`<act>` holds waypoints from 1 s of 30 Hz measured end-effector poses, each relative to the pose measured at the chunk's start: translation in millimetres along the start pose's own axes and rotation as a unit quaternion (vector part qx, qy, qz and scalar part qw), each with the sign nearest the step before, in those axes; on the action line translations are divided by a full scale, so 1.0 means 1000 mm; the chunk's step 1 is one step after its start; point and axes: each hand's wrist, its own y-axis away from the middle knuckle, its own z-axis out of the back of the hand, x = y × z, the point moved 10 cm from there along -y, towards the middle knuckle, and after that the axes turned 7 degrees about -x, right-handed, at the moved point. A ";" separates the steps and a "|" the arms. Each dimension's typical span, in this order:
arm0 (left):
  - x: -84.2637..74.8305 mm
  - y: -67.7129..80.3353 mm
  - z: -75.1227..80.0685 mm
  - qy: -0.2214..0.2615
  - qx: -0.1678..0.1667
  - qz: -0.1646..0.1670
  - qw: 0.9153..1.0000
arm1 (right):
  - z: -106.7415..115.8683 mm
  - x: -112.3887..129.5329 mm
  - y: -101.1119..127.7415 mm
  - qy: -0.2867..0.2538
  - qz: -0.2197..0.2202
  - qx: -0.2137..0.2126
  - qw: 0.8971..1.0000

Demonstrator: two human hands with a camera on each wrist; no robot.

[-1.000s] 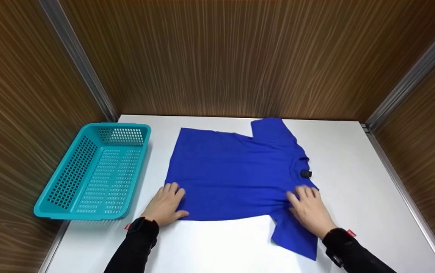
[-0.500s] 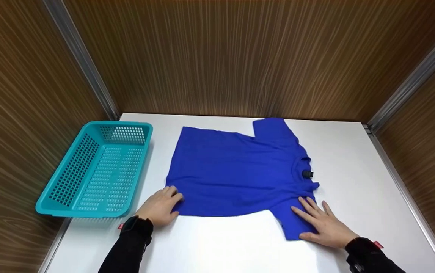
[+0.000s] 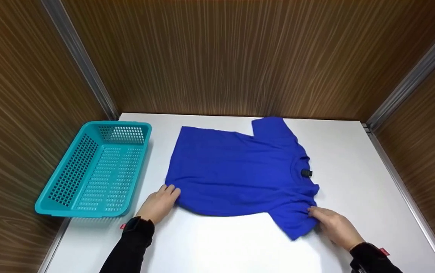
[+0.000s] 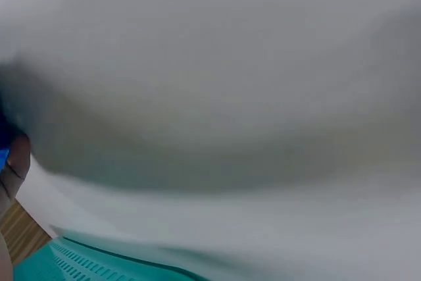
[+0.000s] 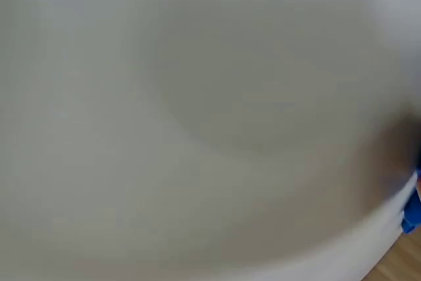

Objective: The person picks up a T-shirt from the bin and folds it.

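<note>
A blue T-shirt lies spread on the white table, its hem toward the left and its collar, with a black tag, toward the right. My left hand grips the near corner of the hem, which is slightly lifted. At the near sleeve, my right hand pinches the outer edge between thumb and fingers, and the cloth there is gathered in creases. The far sleeve lies flat. In both wrist views, only a little of the hand and blue cloth shows at the edge.
A teal plastic basket with perforated sides stands to the left on the white table. Wood-grain panels rise at the back and both sides, with metal strips along the corners.
The right hand moved from the shirt's shoulder area across the near sleeve to its outer edge and now pinches it. The left hand shifted slightly left and now grips the hem corner.
</note>
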 end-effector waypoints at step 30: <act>-0.011 -0.003 0.046 0.023 -0.083 -0.099 0.991 | 0.085 -0.063 -0.025 -0.519 -0.402 -0.120 0.745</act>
